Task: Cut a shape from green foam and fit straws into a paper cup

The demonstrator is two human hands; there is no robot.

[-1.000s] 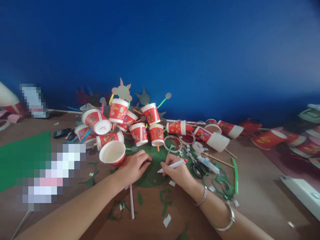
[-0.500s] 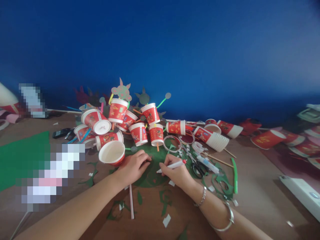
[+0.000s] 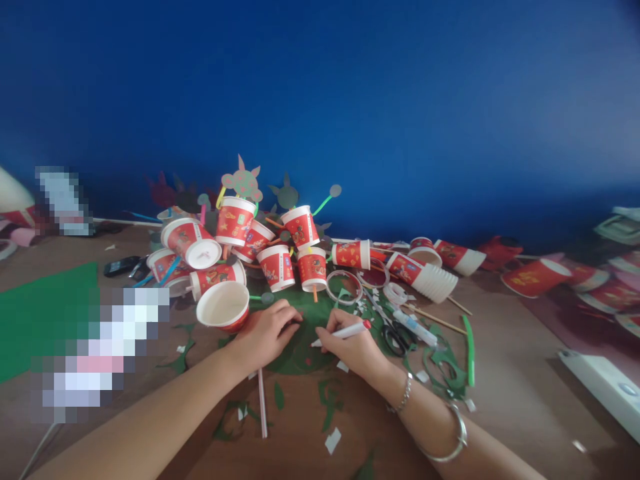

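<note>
One slim, smooth marker (image 3: 345, 331)

I see a plain blue wall (image 3: 320, 100) behind a brown table (image 3: 200, 443), w/ a thin white strip along the base; light's brighter upper R, dimmer at L edge.

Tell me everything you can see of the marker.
The marker is slim and straight, with a white barrel, apparently smooth plastic, and a red back end. Its narrow pale tip looks uncapped. It slants in the grip of the right hand, tip low and to the left, red end higher to the right, over the green paper. The fingers cover part of the barrel. I can't tell whether the tip touches the paper, or make out any lettering.
</note>
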